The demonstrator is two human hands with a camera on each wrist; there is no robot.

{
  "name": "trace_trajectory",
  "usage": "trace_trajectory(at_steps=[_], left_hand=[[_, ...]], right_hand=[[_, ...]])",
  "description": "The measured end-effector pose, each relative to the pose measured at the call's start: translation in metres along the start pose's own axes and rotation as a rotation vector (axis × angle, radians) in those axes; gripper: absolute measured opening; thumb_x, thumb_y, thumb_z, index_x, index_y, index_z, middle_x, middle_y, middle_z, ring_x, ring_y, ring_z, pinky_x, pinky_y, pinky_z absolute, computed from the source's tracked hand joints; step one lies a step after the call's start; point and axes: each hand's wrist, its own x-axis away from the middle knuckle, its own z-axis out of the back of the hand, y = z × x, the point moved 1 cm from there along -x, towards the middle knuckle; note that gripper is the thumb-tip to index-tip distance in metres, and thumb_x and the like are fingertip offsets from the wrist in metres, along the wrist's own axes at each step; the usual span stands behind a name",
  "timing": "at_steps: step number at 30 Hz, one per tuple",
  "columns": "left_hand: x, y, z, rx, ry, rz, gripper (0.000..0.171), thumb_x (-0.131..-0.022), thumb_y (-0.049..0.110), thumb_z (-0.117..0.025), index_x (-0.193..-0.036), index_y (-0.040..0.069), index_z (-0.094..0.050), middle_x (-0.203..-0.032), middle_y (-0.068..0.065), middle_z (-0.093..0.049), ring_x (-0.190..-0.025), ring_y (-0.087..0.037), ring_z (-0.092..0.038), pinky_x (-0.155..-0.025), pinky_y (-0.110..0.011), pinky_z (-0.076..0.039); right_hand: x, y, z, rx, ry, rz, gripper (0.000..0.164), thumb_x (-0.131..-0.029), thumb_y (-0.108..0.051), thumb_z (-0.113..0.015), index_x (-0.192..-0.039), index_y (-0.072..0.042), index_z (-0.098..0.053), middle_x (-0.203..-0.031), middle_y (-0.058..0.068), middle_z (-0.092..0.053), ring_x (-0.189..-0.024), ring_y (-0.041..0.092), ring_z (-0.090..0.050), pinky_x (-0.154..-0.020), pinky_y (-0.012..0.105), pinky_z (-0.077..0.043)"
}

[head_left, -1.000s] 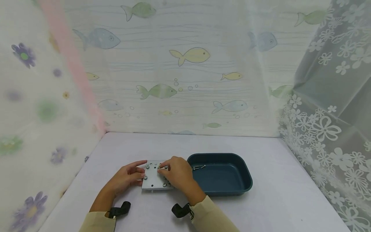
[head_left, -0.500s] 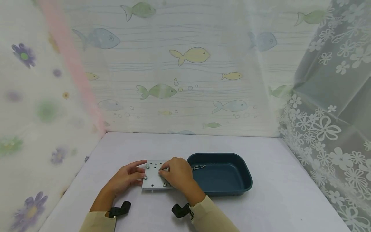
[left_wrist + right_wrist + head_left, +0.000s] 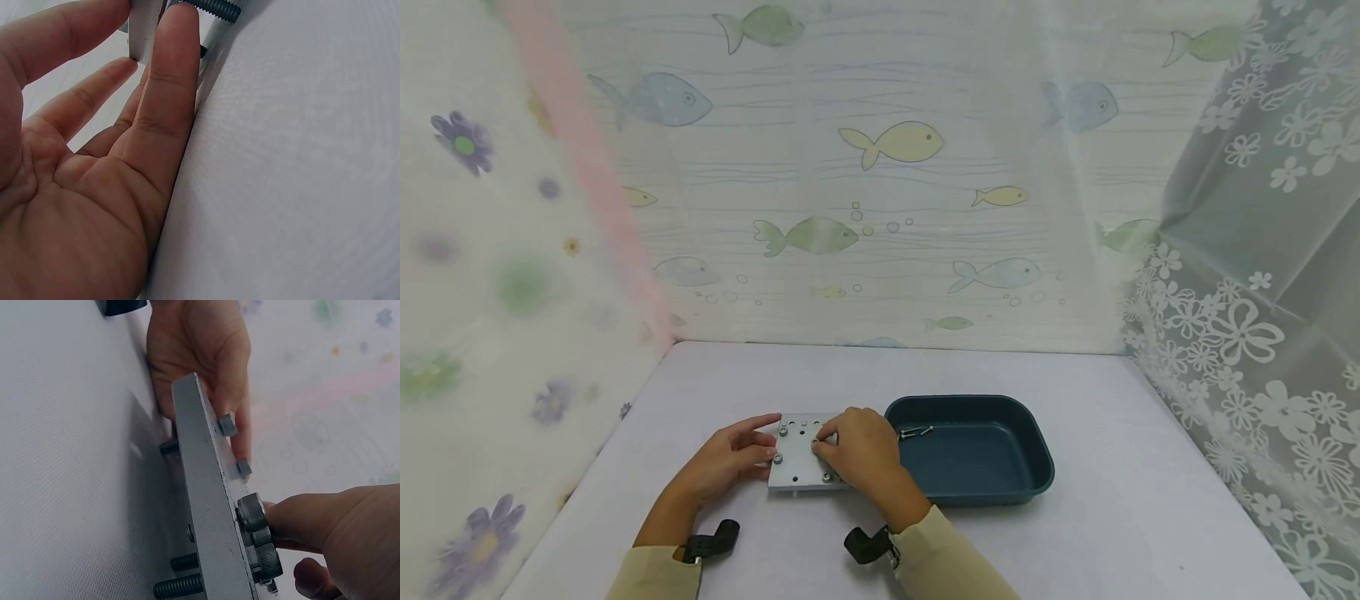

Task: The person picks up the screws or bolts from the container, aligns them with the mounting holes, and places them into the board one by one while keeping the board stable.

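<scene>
A flat silver metal plate (image 3: 802,464) with drilled holes lies near the middle of the table, with several bolts standing in it. At its left edge, my left hand (image 3: 724,463) steadies it with thumb and fingers; in the left wrist view, one finger reaches beside a threaded bolt shank (image 3: 220,9) under the plate. Over the plate's right part, my right hand (image 3: 867,452) pinches a small bolt (image 3: 815,441), mostly hidden by the fingertips. Seen edge-on in the right wrist view, knurled bolt heads (image 3: 252,512) stand on one face and threaded shanks (image 3: 179,587) protrude from the other.
A dark blue tray (image 3: 992,467) stands just right of the plate, behind my right wrist. Several loose bolts (image 3: 916,432) lie in its left part. White cloth covers the table (image 3: 1120,500), and patterned curtains hang at the back and both sides.
The right fingertips have shifted slightly to the right and nearer to me over the plate, and the index finger has bent in. The left hand, plate and tray have stayed put.
</scene>
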Motion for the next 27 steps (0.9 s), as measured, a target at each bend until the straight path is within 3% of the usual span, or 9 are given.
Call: trace_trajectory(at_steps=[14, 18, 22, 27], left_hand=[[-0.0006, -0.0011, -0.0001, -0.003, 0.016, 0.01, 0.067, -0.095, 0.017, -0.075, -0.155, 0.016, -0.047, -0.126, -0.022, -0.06, -0.106, -0.028, -0.066, -0.084, -0.038, -0.064], [-0.001, -0.0012, 0.0004, -0.004, 0.011, 0.008, 0.067, -0.095, 0.017, -0.075, -0.156, 0.017, -0.047, -0.127, -0.022, -0.06, -0.107, -0.028, -0.066, -0.084, -0.038, -0.064], [-0.0013, -0.0013, 0.0005, -0.003, 0.011, 0.005, 0.067, -0.095, 0.017, -0.075, -0.156, 0.016, -0.047, -0.127, -0.022, -0.06, -0.107, -0.027, -0.066, -0.084, -0.038, -0.064], [-0.0021, -0.0019, 0.0009, 0.003, 0.014, 0.01, 0.068, -0.094, 0.017, -0.076, -0.156, 0.016, -0.047, -0.127, -0.022, -0.06, -0.107, -0.027, -0.066, -0.084, -0.038, -0.064]], right_hand=[[-0.0003, 0.0006, -0.0014, 0.0, 0.0, 0.007, 0.012, -0.088, -0.047, -0.08, -0.097, -0.039, -0.084, -0.1, -0.011, -0.076, -0.096, 0.013, -0.069, -0.07, 0.03, -0.056], [-0.0009, 0.0016, -0.0007, -0.034, 0.01, 0.009, 0.013, -0.088, -0.045, -0.081, -0.096, -0.036, -0.084, -0.087, -0.013, -0.072, -0.084, 0.01, -0.064, -0.062, 0.025, -0.049], [-0.0023, 0.0034, -0.0006, -0.078, 0.005, 0.013, 0.014, -0.089, -0.043, -0.08, -0.099, -0.034, -0.084, -0.072, -0.014, -0.058, -0.07, 0.005, -0.051, -0.054, 0.022, -0.039], [-0.0036, 0.0055, 0.0021, -0.13, -0.011, 0.019, 0.015, -0.09, -0.04, -0.079, -0.101, -0.031, -0.084, -0.071, -0.013, -0.053, -0.067, 0.005, -0.047, -0.053, 0.022, -0.038]])
